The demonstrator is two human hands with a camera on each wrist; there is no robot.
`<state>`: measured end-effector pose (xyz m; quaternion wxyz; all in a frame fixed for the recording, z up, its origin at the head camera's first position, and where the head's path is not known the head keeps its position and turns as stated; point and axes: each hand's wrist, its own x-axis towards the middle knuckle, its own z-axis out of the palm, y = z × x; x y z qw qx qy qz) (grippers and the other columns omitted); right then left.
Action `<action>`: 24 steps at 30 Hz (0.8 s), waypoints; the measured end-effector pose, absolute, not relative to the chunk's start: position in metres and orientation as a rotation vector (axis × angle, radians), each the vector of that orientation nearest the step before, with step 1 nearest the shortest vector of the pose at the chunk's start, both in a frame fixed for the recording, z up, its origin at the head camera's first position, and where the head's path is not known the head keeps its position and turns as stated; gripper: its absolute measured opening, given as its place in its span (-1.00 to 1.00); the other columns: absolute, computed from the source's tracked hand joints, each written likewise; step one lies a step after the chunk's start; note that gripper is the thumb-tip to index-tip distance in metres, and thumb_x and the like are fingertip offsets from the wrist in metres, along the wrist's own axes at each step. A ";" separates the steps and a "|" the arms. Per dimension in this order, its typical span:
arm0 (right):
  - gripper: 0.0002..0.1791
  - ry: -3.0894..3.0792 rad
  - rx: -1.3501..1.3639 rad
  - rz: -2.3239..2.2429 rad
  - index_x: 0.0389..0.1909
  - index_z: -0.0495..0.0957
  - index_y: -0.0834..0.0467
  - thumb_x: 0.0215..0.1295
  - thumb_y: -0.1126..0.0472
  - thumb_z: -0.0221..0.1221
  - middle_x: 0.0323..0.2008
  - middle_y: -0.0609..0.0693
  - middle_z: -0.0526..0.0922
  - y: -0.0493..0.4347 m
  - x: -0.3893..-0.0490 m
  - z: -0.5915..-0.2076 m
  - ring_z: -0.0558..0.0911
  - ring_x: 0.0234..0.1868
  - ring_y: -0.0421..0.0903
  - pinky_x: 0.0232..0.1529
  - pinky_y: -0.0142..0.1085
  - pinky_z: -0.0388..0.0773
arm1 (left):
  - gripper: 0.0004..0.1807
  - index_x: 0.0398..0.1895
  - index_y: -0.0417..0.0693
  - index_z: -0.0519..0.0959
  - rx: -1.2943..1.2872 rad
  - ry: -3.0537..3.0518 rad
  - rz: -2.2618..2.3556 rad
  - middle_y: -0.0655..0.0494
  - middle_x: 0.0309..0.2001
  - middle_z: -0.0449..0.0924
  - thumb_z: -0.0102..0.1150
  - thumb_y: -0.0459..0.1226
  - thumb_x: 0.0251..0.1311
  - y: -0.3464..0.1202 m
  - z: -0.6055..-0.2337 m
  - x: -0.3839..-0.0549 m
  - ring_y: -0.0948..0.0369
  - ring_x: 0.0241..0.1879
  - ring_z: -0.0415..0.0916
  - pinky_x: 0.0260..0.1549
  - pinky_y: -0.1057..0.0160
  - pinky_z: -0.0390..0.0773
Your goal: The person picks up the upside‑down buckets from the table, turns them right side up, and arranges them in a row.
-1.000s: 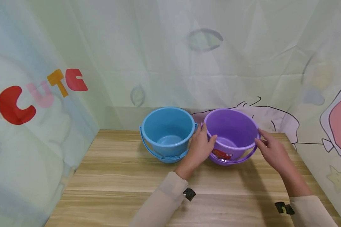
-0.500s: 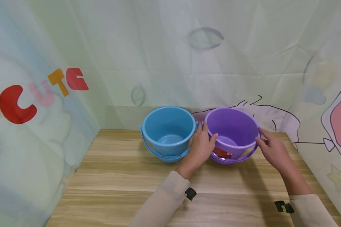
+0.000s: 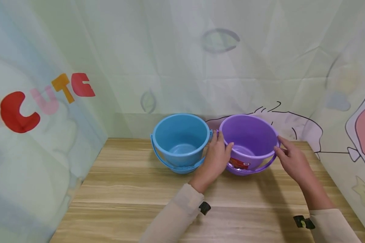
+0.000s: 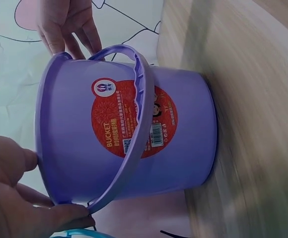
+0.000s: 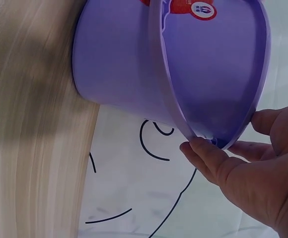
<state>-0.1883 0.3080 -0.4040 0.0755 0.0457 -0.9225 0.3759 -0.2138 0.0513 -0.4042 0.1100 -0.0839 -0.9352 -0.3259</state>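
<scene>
A purple bucket (image 3: 246, 135) stands upright on the wooden table, its handle lowered across the front over a red label (image 4: 134, 119). At its left side my left hand (image 3: 214, 155) holds the rim, the thumb on the rim and fingers by the handle joint. My right hand (image 3: 293, 162) holds the opposite side the same way, with thumb and fingertips at the rim and handle end, as the right wrist view shows. Beside the purple bucket, to its left, stands a light-blue bucket (image 3: 180, 135) with its handle down; my left fingers lie close to it. Neither bucket shows anything inside.
The wooden table (image 3: 124, 202) reaches back to a printed cloth backdrop (image 3: 176, 60). That cloth rises close behind both buckets and along both sides, with coloured letters on the left and a cartoon drawing on the right.
</scene>
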 end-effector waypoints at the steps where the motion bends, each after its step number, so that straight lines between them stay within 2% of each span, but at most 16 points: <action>1: -0.35 -2.768 0.128 1.129 0.56 0.14 0.35 0.64 0.09 -0.02 0.44 0.54 0.25 0.308 -0.188 -0.404 0.53 0.23 0.50 0.07 0.32 0.59 | -0.28 0.51 -0.34 0.28 -0.251 -2.754 -0.931 -0.36 0.51 0.24 0.08 -0.01 0.52 0.051 -0.404 -0.214 -0.20 0.46 0.33 0.44 -0.06 0.38; 10: -0.35 -2.757 0.060 1.119 0.58 0.16 0.27 0.64 0.03 -0.03 0.46 0.51 0.24 0.301 -0.186 -0.404 0.46 0.30 0.51 0.10 0.30 0.58 | -0.35 0.47 -0.26 0.38 -0.303 -2.717 -0.682 -0.24 0.51 0.30 0.01 0.02 0.55 0.047 -0.402 -0.209 -0.14 0.37 0.48 0.25 -0.08 0.57; 15: -0.37 -2.675 0.106 1.095 0.55 0.20 0.30 0.63 0.06 -0.03 0.54 0.45 0.11 0.300 -0.181 -0.401 0.30 0.39 0.58 0.23 0.39 0.42 | -0.39 0.43 -0.36 0.40 -0.454 -2.577 -0.829 -0.32 0.47 0.33 0.06 -0.08 0.55 0.037 -0.392 -0.205 -0.14 0.41 0.43 0.32 0.00 0.51; 21: -0.40 -2.613 0.156 0.898 0.51 0.27 0.28 0.59 0.09 0.04 0.56 0.36 0.15 0.296 -0.174 -0.395 0.19 0.48 0.54 0.29 0.54 0.17 | -0.42 0.38 -0.40 0.44 -0.628 -2.432 -0.838 -0.34 0.42 0.40 0.14 -0.14 0.49 0.015 -0.385 -0.204 -0.14 0.38 0.46 0.30 0.02 0.52; 24: -0.39 -2.592 0.186 0.854 0.52 0.27 0.25 0.57 0.11 0.06 0.56 0.34 0.16 0.293 -0.171 -0.391 0.20 0.48 0.53 0.31 0.54 0.15 | -0.42 0.38 -0.38 0.45 -0.638 -2.415 -0.798 -0.30 0.42 0.41 0.16 -0.15 0.47 0.002 -0.382 -0.204 -0.11 0.40 0.45 0.31 0.04 0.52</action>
